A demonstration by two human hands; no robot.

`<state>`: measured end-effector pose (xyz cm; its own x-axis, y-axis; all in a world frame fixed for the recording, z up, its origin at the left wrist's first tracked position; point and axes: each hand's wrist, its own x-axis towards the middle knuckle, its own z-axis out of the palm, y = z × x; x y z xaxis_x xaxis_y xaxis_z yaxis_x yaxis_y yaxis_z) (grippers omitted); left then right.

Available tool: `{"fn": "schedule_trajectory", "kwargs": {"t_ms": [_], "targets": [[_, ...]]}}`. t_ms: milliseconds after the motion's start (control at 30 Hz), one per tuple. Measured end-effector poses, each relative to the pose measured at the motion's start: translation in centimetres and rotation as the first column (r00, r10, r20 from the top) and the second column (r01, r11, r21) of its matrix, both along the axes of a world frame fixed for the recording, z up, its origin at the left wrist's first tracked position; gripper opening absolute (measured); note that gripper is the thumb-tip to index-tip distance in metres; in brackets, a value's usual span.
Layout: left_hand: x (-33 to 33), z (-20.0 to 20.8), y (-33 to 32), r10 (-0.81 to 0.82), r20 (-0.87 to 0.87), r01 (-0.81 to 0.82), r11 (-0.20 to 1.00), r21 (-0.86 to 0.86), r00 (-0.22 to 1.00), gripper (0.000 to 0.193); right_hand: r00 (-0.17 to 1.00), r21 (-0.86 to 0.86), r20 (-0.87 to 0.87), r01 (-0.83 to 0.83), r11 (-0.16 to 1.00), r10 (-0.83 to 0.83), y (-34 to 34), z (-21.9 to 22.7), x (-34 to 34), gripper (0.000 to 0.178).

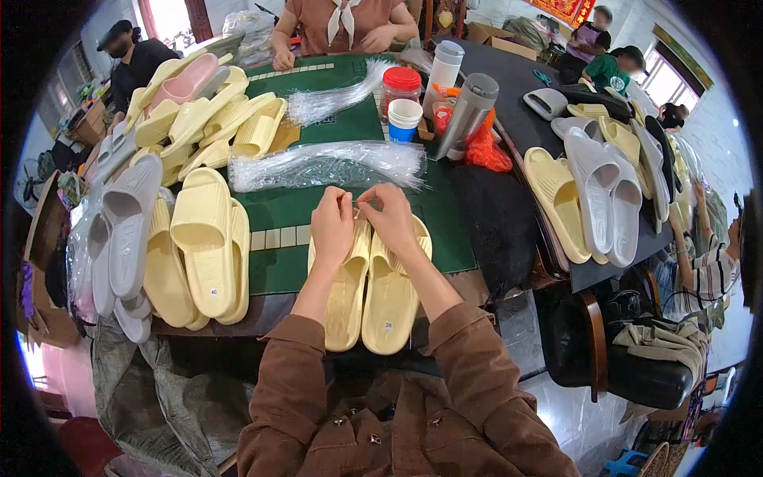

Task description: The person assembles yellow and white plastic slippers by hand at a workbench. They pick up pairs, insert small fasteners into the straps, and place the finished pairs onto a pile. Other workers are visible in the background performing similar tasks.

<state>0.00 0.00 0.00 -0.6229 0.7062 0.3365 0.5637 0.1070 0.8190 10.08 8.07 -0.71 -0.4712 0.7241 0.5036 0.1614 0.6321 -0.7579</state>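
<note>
Nearest: pair of pale-yellow, open-toed foam slide slippers w/ ribbed straps (389,310), side by side betw. the forearms, heels twd. the wearer & apparently past the near edge of the green-topped table (278,278); prob. v. light, soft & bendy, not fragile, maybe a bit slick on the smooth footbeds; best hold approx. mid-sole, 1 hand per outer rim, or both straps tog., as heels alone would likely let the 2 splay.

Bare left hand (332,222) & bare right hand (385,216) meet over the strap end; thumb & fingertips of each pressed tog., seemingly pinching a thin pale strand (359,208), tho' exact hold too small to be sure; strand prob. near weightless, slippery, springy, so needs fingertip pressure close to its ends.

Just beyond: loose bundle of long, clear plastic strips (326,165); farther, 2nd such bundle (338,97), near a red-lidded clear jar (401,86).
</note>
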Motion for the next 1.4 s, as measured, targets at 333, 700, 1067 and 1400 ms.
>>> {"fn": "schedule_trajectory", "kwargs": {"t_ms": [333, 700, 1067, 1400], "targets": [[0.1, 0.0, 0.1, -0.058, -0.033, 0.060, 0.995, 0.078, 0.998, 0.012, 1.000, 0.011, -0.006, 0.017, 1.000, -0.017, 0.1, -0.3, -0.2, 0.007], [-0.1, -0.6, 0.4, 0.012, -0.055, -0.005, 0.991, 0.130, 0.998, 0.016, 0.998, -0.002, 0.053, 0.038, 0.999, -0.038, 0.1, 0.0, -0.1, 0.011], [-0.1, -0.8, 0.5, 0.030, -0.011, -0.028, 0.990, 0.141, 0.999, 0.019, 0.999, -0.019, 0.003, 0.032, 0.999, -0.032, 0.2, 0.0, 0.1, 0.009], [-0.1, 0.0, 0.3, 0.028, 0.156, -0.055, 0.984, 0.169, 0.987, 0.019, 0.997, -0.035, -0.018, 0.071, 0.997, -0.072, 0.3, -0.4, 0.2, 0.008]]}}
